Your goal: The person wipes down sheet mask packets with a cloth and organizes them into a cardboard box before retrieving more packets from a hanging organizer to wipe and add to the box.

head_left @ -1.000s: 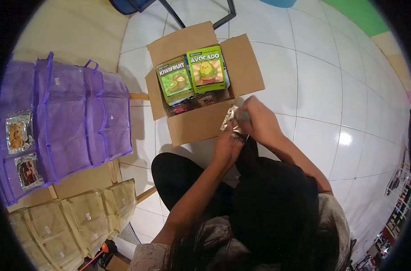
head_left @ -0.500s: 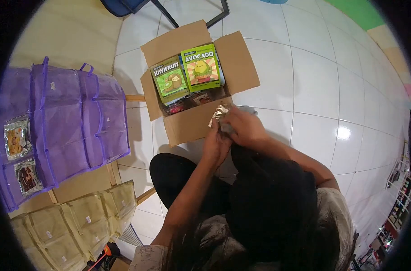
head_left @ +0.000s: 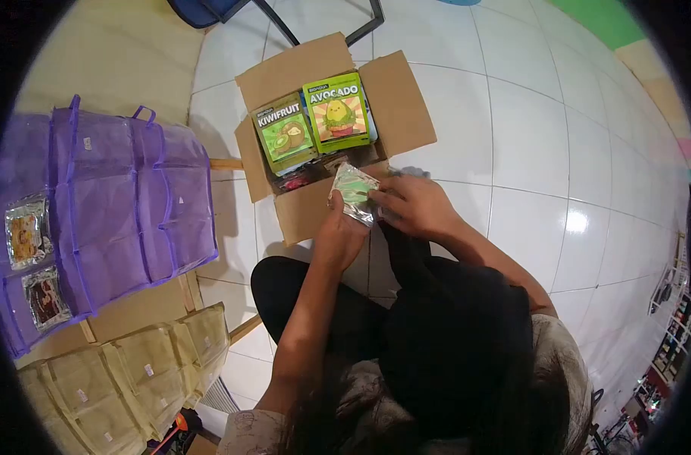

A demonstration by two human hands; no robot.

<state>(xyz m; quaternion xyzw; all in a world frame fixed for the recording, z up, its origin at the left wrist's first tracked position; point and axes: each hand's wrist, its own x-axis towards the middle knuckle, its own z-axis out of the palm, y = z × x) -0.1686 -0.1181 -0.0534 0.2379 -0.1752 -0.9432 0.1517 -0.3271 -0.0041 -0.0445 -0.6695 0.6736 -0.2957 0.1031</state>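
A silver foil packet with a green patterned face (head_left: pixel 353 191) lies tilted in front of the cardboard box (head_left: pixel 397 106). My left hand (head_left: pixel 339 233) grips its lower left side, thumb on the face. At its right edge is my right hand (head_left: pixel 415 203), fingers bent and closed on the packet's side. Inside the box, a green avocado packet (head_left: pixel 336 114) stands beside a kiwifruit packet (head_left: pixel 285 135), with darker packets partly hidden below them.
A purple pocket organizer (head_left: pixel 106 205) at the left holds two foil packets (head_left: pixel 28 231). Below it is a beige pocket organizer (head_left: pixel 133 371). Dark chair legs (head_left: pixel 364 34) stand behind the box. Shelves with small items (head_left: pixel 668 341) are at the far right.
The foil packet has turned so its green face shows, and it sits slightly further left. Both hands have shifted with it, and my left hand is lower and further left.
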